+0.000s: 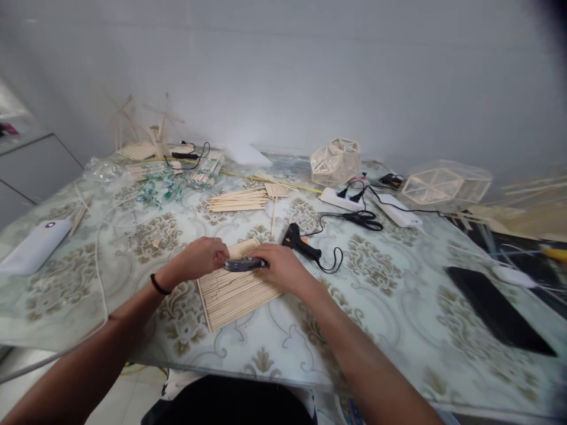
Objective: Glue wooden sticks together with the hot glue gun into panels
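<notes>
A flat panel of pale wooden sticks (241,292), laid side by side, rests on the table in front of me. My right hand (279,265) is over the panel's right part, its fingers closed round a dark grey curved tool (241,264) that looks like pliers. My left hand (206,258) is at the panel's upper left, by the tool's left end. Its fingers are curled shut, and whatever they pinch is hidden. A black glue gun (301,241) lies just beyond my right hand.
Loose wooden sticks (237,199) lie behind the panel. A white power strip (341,199), black scissors (363,219) and geometric stick frames (335,161) stand to the back right. A black tablet-like slab (498,310) lies at right, a white power bank (36,247) at left, with a white cable (98,265).
</notes>
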`<state>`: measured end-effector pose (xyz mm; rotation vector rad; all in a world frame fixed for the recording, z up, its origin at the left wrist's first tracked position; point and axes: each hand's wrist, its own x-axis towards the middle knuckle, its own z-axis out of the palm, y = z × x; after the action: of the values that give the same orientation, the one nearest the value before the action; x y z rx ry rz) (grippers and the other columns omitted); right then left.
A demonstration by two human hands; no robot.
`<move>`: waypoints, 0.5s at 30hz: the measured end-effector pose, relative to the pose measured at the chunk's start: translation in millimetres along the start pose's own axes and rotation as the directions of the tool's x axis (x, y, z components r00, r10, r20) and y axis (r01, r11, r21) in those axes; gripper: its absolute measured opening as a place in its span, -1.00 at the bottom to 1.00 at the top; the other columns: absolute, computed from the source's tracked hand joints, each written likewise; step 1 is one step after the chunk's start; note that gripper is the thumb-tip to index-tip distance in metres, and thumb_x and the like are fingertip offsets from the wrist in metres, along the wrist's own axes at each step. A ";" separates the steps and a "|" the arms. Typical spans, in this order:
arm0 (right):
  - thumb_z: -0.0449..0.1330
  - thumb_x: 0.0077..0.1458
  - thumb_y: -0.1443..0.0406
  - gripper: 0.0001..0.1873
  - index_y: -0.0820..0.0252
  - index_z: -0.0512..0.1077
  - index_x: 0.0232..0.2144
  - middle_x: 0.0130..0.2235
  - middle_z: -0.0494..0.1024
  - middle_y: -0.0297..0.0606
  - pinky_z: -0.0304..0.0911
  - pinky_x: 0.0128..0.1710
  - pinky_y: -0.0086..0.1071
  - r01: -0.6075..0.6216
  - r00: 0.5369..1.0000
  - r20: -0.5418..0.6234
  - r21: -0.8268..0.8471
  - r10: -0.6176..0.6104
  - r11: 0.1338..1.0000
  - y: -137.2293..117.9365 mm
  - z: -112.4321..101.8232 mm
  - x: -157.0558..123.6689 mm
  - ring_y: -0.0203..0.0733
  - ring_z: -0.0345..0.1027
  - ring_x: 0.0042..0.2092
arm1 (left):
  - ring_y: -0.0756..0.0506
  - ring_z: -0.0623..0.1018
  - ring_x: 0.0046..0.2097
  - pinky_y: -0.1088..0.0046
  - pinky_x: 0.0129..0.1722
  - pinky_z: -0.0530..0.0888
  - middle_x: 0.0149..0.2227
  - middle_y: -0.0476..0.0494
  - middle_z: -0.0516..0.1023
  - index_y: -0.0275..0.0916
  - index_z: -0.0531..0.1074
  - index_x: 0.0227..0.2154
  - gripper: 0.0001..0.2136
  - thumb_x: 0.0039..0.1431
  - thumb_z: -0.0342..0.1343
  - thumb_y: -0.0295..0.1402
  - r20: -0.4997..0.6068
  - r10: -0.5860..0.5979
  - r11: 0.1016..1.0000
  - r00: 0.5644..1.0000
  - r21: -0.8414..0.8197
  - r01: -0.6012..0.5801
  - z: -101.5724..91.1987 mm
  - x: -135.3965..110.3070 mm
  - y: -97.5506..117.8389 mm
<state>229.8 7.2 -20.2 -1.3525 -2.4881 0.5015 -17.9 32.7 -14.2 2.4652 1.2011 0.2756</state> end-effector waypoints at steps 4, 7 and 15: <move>0.30 0.13 0.40 -0.79 0.13 0.66 -0.19 -0.15 0.73 -0.21 0.32 -0.15 -0.33 -0.153 0.986 -0.049 0.082 0.158 0.985 2.4 -11.3 -8.5 -0.05 0.57 -0.13 | -0.10 0.57 -0.35 0.45 -0.34 0.37 -0.40 -0.11 0.63 -0.23 0.60 -0.37 -0.84 0.25 0.11 -0.38 0.016 -0.006 1.000 1.000 -0.019 0.006 -3.2 -0.2 4.6; 0.28 0.23 0.25 -0.83 0.14 0.67 -0.26 -0.32 0.72 -0.25 0.22 -0.34 -0.37 -0.251 0.967 -0.001 0.140 0.253 0.958 1.5 -20.2 -17.6 -0.09 0.54 -0.29 | -0.09 0.57 -0.35 0.45 -0.34 0.37 -0.39 -0.09 0.61 -0.24 0.59 -0.30 -0.85 0.25 0.18 -0.29 0.021 -0.016 0.999 1.000 -0.045 0.017 -2.1 -0.6 8.3; 0.41 0.12 0.18 -0.65 0.03 0.59 -0.03 -0.16 0.71 -0.24 0.16 -0.30 -0.36 -0.263 0.957 0.133 0.020 0.258 0.965 -4.2 -15.2 -23.1 -0.02 0.53 -0.17 | -0.08 0.52 -0.35 0.45 -0.34 0.32 -0.38 -0.05 0.56 -0.22 0.55 -0.28 -0.90 0.28 0.16 -0.34 0.072 -0.017 0.999 0.997 -0.040 0.020 0.9 -1.3 14.2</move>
<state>244.8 -11.8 -6.2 -1.6946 -2.3950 0.7096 -8.3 23.5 -9.0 2.4071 1.1769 0.2021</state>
